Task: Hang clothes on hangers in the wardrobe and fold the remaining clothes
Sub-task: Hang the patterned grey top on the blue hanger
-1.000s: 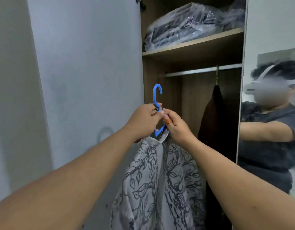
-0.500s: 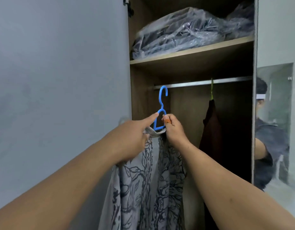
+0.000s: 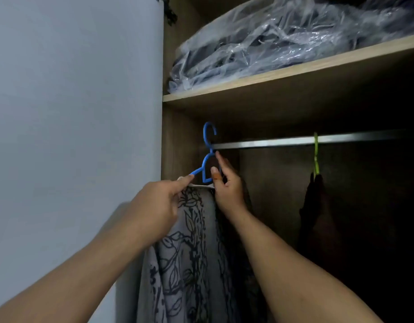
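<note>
A grey shirt with a dark leaf print (image 3: 189, 248) hangs from a blue hanger (image 3: 207, 157). The hanger's hook stands at the left end of the metal rail (image 3: 294, 141), just in front of it; whether it rests on the rail I cannot tell. My right hand (image 3: 227, 185) grips the hanger's neck below the hook. My left hand (image 3: 159, 206) pinches the shirt's collar at the hanger's left arm.
A dark garment (image 3: 317, 206) hangs on a green hanger (image 3: 316, 155) further right on the rail. A wooden shelf (image 3: 271, 76) above carries clothes wrapped in clear plastic (image 3: 283, 36). The grey wardrobe door (image 3: 73, 113) stands open at the left.
Both hands have lifted the blue hanger with the shirt up and into the wardrobe, from below the rail to rail height. The view has moved closer.
</note>
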